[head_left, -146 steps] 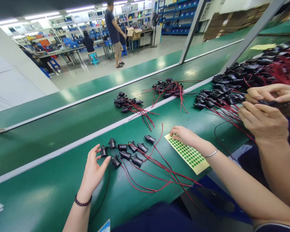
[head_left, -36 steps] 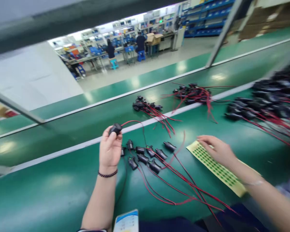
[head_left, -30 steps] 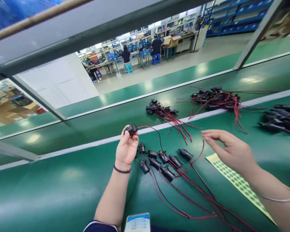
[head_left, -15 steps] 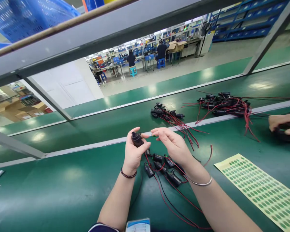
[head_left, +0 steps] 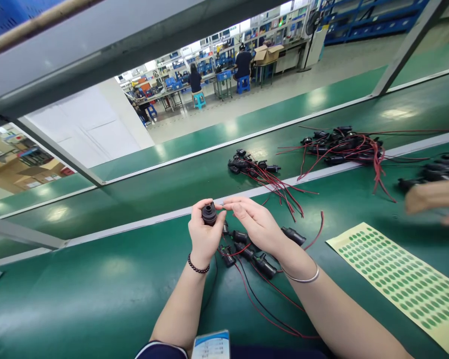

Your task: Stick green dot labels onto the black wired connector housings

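Note:
My left hand [head_left: 203, 235] is closed around a black round socket part [head_left: 209, 213], held up above the green bench with its opening facing me. My right hand [head_left: 255, 224] has its fingertips right beside that part, thumb and forefinger pinched together; whether a sticker sits on them is too small to see. Under both hands lie several black socket parts with red and black wires [head_left: 253, 255]. A yellow sheet of green dot stickers [head_left: 396, 279] lies to the right of my right arm.
Two more wired bundles [head_left: 254, 168] [head_left: 340, 144] lie on the conveyor belt [head_left: 134, 194] beyond the white strip. A co-worker's blurred hand [head_left: 430, 199] reaches in at the right by a black pile [head_left: 439, 172]. A card [head_left: 211, 345] sits at my front edge.
My left hand picked one socket part from the group and raised it. My right hand left the sticker sheet and came over to the part. The view swung left.

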Available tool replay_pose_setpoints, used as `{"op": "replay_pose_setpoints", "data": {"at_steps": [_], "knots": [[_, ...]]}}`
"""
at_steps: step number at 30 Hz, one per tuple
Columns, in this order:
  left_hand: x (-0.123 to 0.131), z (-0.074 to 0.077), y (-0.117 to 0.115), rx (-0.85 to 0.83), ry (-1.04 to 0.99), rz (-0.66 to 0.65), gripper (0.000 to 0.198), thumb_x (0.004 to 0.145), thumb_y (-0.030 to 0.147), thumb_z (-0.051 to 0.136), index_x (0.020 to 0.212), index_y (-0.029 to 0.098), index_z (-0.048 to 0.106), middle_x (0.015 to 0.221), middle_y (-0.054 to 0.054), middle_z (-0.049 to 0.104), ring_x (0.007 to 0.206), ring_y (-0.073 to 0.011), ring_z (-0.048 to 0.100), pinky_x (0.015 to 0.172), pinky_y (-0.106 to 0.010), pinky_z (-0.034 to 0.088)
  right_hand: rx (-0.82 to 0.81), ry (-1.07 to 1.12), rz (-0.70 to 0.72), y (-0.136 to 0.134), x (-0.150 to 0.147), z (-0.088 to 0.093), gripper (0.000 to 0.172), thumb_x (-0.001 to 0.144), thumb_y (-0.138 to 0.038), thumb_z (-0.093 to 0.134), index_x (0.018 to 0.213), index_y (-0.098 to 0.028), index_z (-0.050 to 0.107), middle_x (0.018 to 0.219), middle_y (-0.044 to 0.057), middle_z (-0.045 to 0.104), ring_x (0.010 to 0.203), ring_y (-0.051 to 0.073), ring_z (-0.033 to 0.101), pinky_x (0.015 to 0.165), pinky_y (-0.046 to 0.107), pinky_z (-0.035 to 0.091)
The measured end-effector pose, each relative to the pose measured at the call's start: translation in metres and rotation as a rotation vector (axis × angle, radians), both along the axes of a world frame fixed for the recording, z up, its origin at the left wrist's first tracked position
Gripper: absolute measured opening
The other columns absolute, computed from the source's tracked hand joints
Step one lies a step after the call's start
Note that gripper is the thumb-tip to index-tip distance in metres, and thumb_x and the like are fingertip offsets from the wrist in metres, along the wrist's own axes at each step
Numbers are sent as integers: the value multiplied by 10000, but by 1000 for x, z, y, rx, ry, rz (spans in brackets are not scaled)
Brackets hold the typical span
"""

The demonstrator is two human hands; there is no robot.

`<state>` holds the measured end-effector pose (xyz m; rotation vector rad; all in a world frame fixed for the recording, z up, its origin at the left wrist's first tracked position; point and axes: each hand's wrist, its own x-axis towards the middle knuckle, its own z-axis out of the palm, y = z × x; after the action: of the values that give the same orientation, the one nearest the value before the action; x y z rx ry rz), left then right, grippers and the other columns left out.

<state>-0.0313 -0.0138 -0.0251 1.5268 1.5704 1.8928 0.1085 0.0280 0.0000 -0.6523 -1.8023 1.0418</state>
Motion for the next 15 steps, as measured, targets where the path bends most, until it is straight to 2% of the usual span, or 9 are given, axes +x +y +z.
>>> {"op": "replay_pose_setpoints", "data": {"at_steps": [4, 8, 11, 15], "knots": [[-1, -1, 1, 6, 36, 22, 318, 777, 297, 726, 1033, 213, 557, 855, -10, 676, 739, -141, 668, 736, -298, 527, -4, -2, -2, -1, -1, 0, 518, 959, -579, 390, 985, -222, 764, 1051, 104, 687, 1015, 230, 645, 926, 391, 515], [2, 2, 0, -4, -28, -6, 300, 770, 270, 734, 1010, 215, 563, 823, 8, 651, 682, -115, 637, 689, -270, 510, -13, 2, 1, -1, -1, -1, 526, 954, -588, 392, 973, -208, 755, 1048, 108, 694, 997, 229, 651, 910, 389, 523], [5, 7, -1, -35, -195, -89, 324, 735, 259, 769, 985, 216, 567, 781, 26, 630, 626, -91, 597, 644, -244, 486, -56, 29, -2, 0, -2, -4, 488, 950, -573, 419, 983, -204, 736, 1050, 105, 703, 981, 230, 654, 875, 388, 537], [7, 13, 1, -90, -585, -286, 393, 665, 244, 823, 961, 219, 564, 705, 61, 589, 561, -58, 528, 573, -204, 426, -163, 87, -16, 2, -6, -8, 360, 909, -513, 532, 1006, -202, 686, 1002, 91, 703, 925, 219, 664, 799, 363, 556]]}}
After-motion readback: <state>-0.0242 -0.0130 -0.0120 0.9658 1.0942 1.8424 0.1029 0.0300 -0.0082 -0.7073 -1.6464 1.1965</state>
